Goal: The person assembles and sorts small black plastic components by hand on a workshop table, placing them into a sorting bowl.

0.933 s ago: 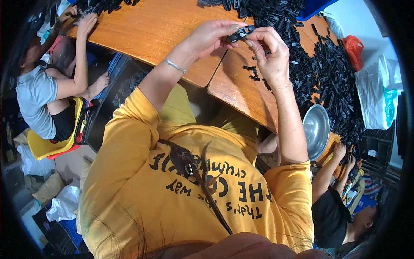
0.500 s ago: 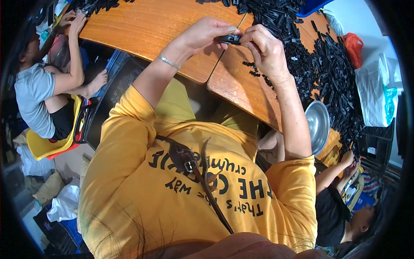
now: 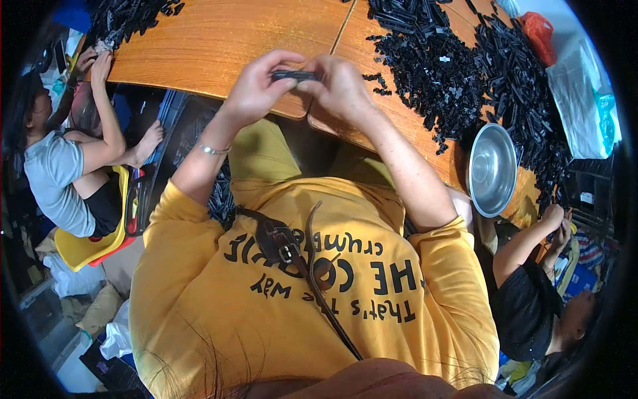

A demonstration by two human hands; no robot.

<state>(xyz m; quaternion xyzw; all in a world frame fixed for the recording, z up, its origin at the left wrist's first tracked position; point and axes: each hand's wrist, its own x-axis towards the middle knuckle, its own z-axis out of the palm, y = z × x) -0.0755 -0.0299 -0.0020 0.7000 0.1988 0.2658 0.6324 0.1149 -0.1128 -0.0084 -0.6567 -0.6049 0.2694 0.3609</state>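
Observation:
A small, narrow black plastic piece (image 3: 294, 76) is held level between my two hands, just above the near edge of the wooden table (image 3: 219, 50). My left hand (image 3: 260, 86) pinches its left end between thumb and fingers. My right hand (image 3: 337, 83) grips the other end, with the thumb along its near side. The fingers cover both ends, so its exact kind cannot be made out. To the right of my hands lies a heap of small black parts (image 3: 428, 83), and longer black strips (image 3: 522, 86) are piled beyond them.
A round metal bowl (image 3: 492, 171) sits at the table's right edge. Behind the piles are a red plastic bag (image 3: 537, 38) and a white bag (image 3: 579, 100). One person (image 3: 63, 159) sits at the left on a yellow chair; another (image 3: 531, 299) works at the lower right.
Both hands have come nearer to me and leftward with the black piece. The right hand has turned from a raised pinch to gripping the piece's end with its thumb along it.

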